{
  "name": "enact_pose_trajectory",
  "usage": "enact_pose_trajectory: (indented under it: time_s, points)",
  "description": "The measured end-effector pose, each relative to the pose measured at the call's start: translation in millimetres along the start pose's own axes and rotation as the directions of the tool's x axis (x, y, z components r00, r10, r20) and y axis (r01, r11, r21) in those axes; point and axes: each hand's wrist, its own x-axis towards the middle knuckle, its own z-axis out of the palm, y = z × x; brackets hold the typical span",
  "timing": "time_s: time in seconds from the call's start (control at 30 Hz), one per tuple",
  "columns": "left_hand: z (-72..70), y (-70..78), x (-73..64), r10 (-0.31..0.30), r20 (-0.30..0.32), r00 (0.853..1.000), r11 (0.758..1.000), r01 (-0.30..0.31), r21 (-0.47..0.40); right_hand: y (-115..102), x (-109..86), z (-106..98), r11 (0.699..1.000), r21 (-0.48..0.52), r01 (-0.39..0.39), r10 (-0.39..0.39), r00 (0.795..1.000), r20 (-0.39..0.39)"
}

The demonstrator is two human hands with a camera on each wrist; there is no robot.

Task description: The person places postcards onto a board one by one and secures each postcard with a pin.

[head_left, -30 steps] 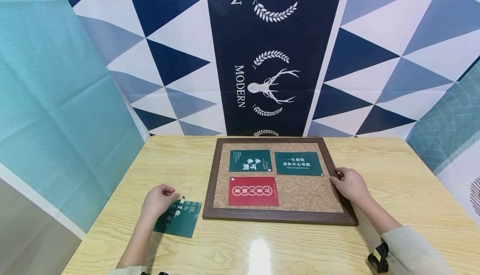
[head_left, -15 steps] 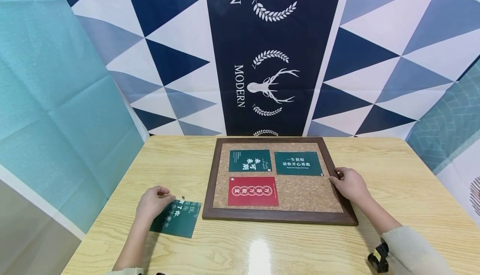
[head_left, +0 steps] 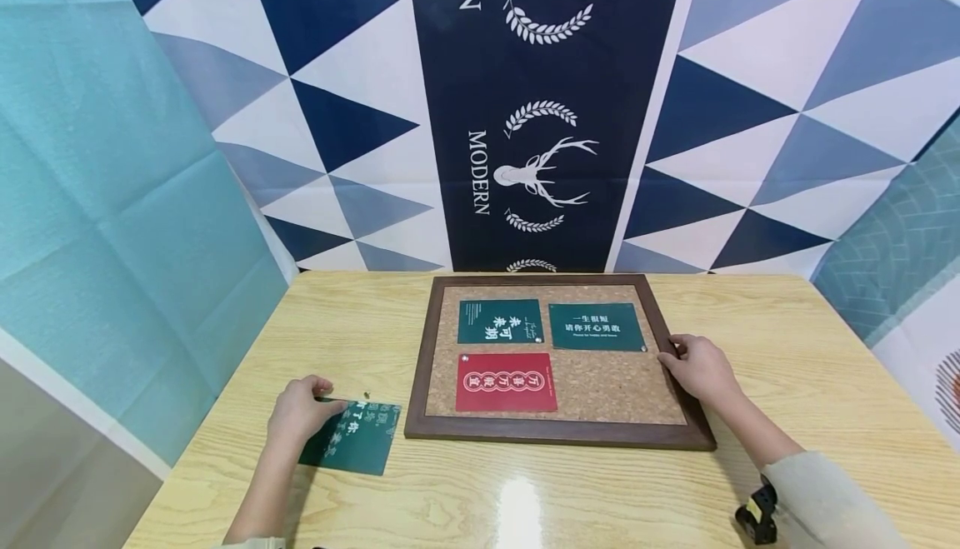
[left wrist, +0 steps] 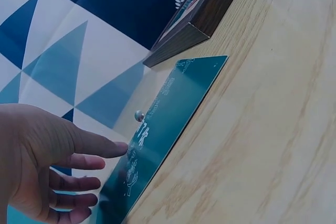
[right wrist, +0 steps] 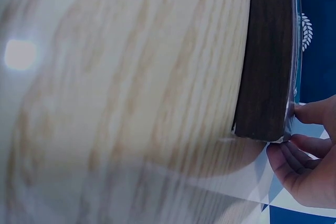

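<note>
A dark green card (head_left: pixel 360 441) with white lettering lies on the table to the left of a framed cork board (head_left: pixel 615 399). My left hand (head_left: pixel 296 411) is at the card's far left side. In the left wrist view its thumb (left wrist: pixel 107 145) reaches to the card's edge and the other fingers are loosely bent, apart from the thumb. A small metal push pin (left wrist: pixel 139 115) stands just beyond the card. My right hand (head_left: pixel 701 368) holds the right side of the cork board's brown wooden frame (right wrist: pixel 265 61), thumb and fingers at its edge.
Pinned to the board are two green cards, one at upper left (head_left: pixel 499 321) and one at upper right (head_left: pixel 597 326), and a red card (head_left: pixel 506 382) below. Bare cork shows at lower right. A patterned cloth (head_left: pixel 547 116) hangs behind the wooden table (head_left: pixel 600 499).
My left hand has drawn back to the left, away from the push pin, and its thumb and fingers have parted. My right hand stays on the frame.
</note>
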Motion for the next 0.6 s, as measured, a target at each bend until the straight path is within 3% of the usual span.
enact_pose_trajectory:
  time_s: [0.17,0.6]
  points:
    - [-2.7,-4.1,-0.9,-0.003,-0.006,1.000,1.000,0.003,0.023,-1.2,0.2,0.1,1.000,-0.007,-0.003,0.003,1.000,-0.002]
    - [-7.9,-6.8,-5.2,-0.079,0.014,0.997,0.992,0.077,0.097,0.0,0.2,1.4,1.000,-0.009,-0.005,0.005,1.000,-0.012]
